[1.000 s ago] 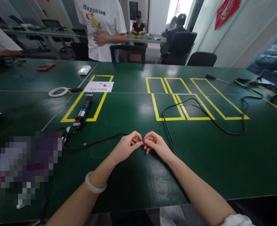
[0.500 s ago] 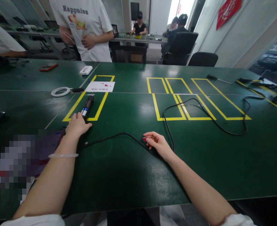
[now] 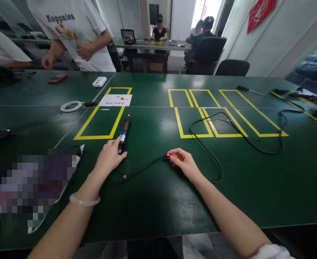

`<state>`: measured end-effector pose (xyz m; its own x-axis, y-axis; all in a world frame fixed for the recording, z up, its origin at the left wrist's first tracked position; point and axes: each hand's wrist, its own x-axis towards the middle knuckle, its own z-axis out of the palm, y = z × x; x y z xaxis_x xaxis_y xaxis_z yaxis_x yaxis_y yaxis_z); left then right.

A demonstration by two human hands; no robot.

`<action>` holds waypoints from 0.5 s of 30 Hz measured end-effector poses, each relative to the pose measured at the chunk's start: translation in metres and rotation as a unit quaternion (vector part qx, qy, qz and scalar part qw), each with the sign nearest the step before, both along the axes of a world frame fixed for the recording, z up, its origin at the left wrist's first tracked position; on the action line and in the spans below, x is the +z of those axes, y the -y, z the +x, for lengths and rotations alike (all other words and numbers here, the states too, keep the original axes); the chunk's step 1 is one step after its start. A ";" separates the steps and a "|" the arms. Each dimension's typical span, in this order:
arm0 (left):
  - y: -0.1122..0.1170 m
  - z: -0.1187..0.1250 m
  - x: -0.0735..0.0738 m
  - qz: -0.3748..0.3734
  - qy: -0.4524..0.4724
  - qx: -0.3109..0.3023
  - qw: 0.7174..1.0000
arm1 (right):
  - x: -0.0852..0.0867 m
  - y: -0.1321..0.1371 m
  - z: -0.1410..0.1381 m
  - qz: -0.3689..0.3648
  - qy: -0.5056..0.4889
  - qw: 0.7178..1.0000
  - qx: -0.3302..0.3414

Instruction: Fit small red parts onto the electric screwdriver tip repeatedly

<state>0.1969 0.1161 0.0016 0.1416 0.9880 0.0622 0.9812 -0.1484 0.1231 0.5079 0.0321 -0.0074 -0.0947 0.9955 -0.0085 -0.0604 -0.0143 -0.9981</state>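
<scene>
**Power driver and cable end: both hands engaged**

The power driver (image 3: 124, 132) lies on the counter (image 3: 158, 201) just outside the right edge of the yellow-taped box (image 3: 93, 137), tip pointing away from you. Your left hand (image 3: 110, 156) is closed on its rear end, thumb and fingers around the body. Your right hand (image 3: 184, 162) pinches the red connector (image 3: 168, 155) between thumb and forefinger, held just above the surface. The black cable (image 3: 139, 171) runs slack from the connector back towards the tool.

Step in hand, as judged: tool and cable end are each held, well apart. Bringing them closer calls for a steady grip on the connector and enough slack in the cable.

A second cable (image 3: 255, 149) loops out beside your right wrist and across the taped bays (image 3: 228, 135) to the right; it may snag. Further out lie a paper label (image 3: 115, 100), a white coil (image 3: 70, 106), a white device (image 3: 99, 81) and a screwdriver (image 3: 248, 90). A person in a white T-shirt (image 3: 72, 28) stands at the far side, hands clear of your work.
</scene>
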 end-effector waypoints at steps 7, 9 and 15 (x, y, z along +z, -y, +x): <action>0.062 0.086 0.004 -0.003 0.053 -0.068 0.996 | -0.005 0.001 0.001 0.034 0.044 0.998 0.015; 0.073 0.102 0.004 -0.004 0.067 -0.077 0.995 | -0.008 0.002 0.001 0.045 0.068 0.996 0.019; 0.086 0.121 0.001 0.001 0.102 -0.091 0.991 | -0.014 0.003 -0.002 0.097 0.184 0.978 0.033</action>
